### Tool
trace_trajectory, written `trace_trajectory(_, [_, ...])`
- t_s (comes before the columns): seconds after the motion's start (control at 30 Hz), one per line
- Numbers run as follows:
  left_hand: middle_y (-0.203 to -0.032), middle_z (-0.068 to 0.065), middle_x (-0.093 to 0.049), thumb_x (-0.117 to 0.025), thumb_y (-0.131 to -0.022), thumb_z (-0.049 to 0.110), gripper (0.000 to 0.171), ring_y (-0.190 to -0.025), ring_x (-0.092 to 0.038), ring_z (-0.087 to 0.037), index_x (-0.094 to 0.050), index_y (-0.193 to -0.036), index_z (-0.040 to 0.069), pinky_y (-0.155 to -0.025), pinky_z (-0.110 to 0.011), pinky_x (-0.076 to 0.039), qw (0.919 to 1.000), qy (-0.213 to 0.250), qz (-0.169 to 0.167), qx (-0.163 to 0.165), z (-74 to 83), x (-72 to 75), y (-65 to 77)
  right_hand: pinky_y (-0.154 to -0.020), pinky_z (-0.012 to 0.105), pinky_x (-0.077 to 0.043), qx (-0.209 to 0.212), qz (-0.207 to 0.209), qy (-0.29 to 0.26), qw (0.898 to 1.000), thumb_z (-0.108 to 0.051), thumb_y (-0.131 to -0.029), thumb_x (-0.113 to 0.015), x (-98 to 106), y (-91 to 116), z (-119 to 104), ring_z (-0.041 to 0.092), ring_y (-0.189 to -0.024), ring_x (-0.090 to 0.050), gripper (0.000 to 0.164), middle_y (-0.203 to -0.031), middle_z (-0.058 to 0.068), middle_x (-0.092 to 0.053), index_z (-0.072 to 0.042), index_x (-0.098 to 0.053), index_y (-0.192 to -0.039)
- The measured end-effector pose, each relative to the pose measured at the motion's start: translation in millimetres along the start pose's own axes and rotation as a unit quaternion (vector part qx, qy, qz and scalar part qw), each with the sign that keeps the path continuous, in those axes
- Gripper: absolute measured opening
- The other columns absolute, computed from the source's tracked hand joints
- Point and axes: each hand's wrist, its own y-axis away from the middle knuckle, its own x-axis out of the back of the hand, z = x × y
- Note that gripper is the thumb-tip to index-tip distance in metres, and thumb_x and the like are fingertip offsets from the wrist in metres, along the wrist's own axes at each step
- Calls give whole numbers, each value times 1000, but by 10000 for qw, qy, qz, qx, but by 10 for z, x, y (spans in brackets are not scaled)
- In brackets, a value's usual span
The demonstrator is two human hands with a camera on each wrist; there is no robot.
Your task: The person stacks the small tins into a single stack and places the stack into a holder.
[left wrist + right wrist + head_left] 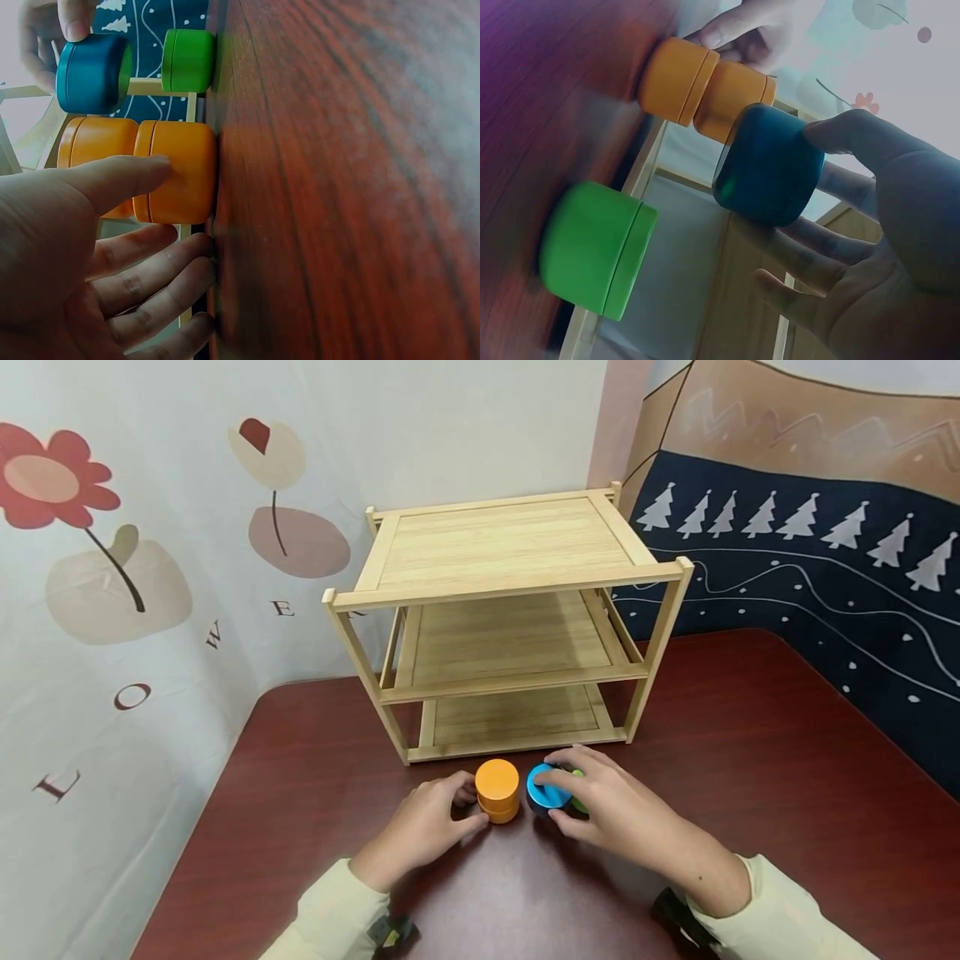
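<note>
1. Dark letters "L" (56,787), "O" (132,696), "W" (213,635) and "E" (282,608) run in a rising line on the white flower-print wall cloth (450,427).
2. A further letter, apparently "R" (357,613), is partly hidden behind the wooden shelf rack (510,539).

Orange jars (497,787), blue jar (769,166), green jar (596,249), red-grained table (345,187)

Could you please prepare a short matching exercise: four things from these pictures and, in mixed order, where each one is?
1. blue jar
2. wooden shelf
3. green jar
4. orange jars

A. stacked, beside the left hand
B. on the table, unstacked, near the right hand
C. held in the right hand, above the table
D. behind all the jars

Pairs: 1-C, 2-D, 3-B, 4-A
</note>
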Motion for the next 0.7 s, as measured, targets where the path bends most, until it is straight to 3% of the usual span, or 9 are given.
trace_trajectory(0.7, [-101,1,-74,-78,-86,34,39,-95,-70,-14,-65,-117,14,-85,-42,-55,9999,-103,0,84,-9,-19,-7,-89,35,-58,294,282,22,9992,-20,-80,-84,76,-13,3,22,-110,-64,38,-123,8,-64,-16,-72,-116])
